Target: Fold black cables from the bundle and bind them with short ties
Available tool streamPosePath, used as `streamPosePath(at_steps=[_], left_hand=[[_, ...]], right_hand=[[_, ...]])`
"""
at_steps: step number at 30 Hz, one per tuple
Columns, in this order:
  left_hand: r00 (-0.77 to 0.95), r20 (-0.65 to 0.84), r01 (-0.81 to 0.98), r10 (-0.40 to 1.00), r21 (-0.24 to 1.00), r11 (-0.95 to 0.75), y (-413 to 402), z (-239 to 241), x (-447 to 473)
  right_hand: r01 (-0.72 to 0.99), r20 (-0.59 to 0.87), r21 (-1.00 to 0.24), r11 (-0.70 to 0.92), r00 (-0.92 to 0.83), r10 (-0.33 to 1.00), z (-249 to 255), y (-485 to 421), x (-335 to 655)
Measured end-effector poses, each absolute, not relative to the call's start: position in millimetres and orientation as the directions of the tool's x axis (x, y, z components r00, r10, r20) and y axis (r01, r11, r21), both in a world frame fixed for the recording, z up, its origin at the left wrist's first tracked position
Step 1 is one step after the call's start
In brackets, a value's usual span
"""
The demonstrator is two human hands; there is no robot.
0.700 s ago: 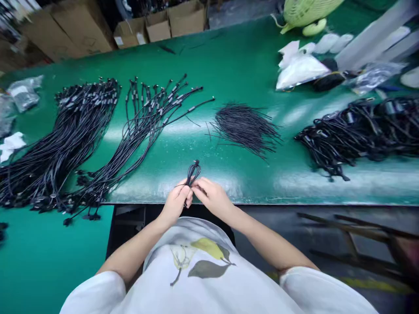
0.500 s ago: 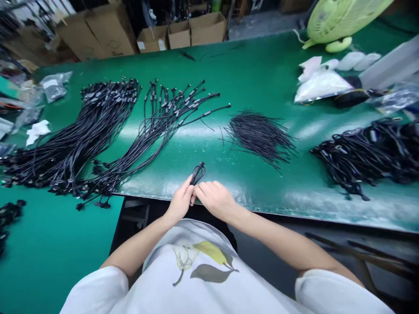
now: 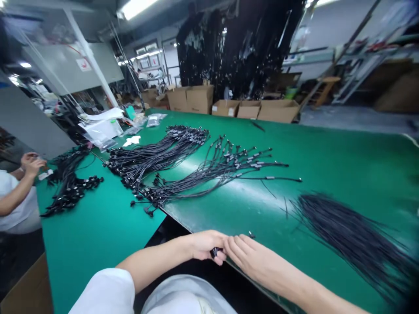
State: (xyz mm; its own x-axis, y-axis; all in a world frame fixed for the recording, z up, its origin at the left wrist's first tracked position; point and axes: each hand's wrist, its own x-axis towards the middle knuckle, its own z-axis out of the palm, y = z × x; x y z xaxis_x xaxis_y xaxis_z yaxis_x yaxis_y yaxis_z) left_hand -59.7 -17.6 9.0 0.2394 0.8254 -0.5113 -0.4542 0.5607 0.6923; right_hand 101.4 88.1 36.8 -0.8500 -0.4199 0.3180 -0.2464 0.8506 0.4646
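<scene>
My left hand (image 3: 207, 245) is closed around a folded black cable (image 3: 215, 252), and a dark connector shows by its curled fingers. Over the same cable lies my right hand (image 3: 244, 253), its fingers bent together at the left hand's fingertips. Most of the cable is hidden by the hands; a small connector end (image 3: 251, 234) pokes out beyond the right knuckles. On the green table (image 3: 343, 161) ahead is a loose fan of black cables (image 3: 196, 185) with grey sleeves. Farther left lies a denser cable bundle (image 3: 153, 152). To the right spreads a pile of thin black strips (image 3: 347, 226).
At the far left are a co-worker's hands (image 3: 31, 165), beside another heap of black cables (image 3: 70, 183) on the adjoining green table (image 3: 108, 244). Cardboard boxes (image 3: 278, 110) line the back edge. Plastic bags (image 3: 155, 119) and white paper (image 3: 132, 140) lie at the back left.
My view has swung up and to the left, bringing the co-worker in and taking the fan and right-hand cable heap out. My right hand now covers most of the folded cable.
</scene>
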Motion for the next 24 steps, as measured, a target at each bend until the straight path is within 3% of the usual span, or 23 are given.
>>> streamPosePath(at_steps=[5, 9, 12, 17, 20, 22, 24], left_hand=[[0.247, -0.502, -0.467, 0.829, 0.687, 0.556, -21, 5, -57], [0.165, -0.515, -0.512, 0.841, 0.684, 0.520, -23, 9, -57], [0.214, -0.511, -0.631, 0.833, 0.579, 0.517, -26, 14, -64], [0.359, -0.544, -0.744, 0.758, 0.324, 0.584, -28, 9, -73], [0.421, -0.513, -0.766, 0.748, 0.240, 0.596, -29, 6, -72], [0.417, -0.495, -0.764, 0.762, 0.263, 0.589, -31, 6, -68], [0.362, -0.499, -0.716, 0.787, 0.391, 0.578, -32, 6, -63]], right_hand=[[-0.286, 0.161, 0.598, 0.749, -0.872, -0.462, 33, 83, 96], [-0.163, 0.198, 0.604, 0.780, -0.917, -0.345, 25, 76, 92], [-0.105, 0.269, 0.563, 0.820, -0.915, -0.302, 23, 73, 91], [-0.097, 0.356, 0.554, 0.827, -0.870, -0.341, 21, 69, 91], [-0.121, 0.365, 0.553, 0.825, -0.855, -0.370, 18, 69, 91], [-0.151, 0.352, 0.566, 0.810, -0.844, -0.404, 17, 69, 92], [-0.188, 0.320, 0.589, 0.786, -0.838, -0.441, 15, 68, 93]])
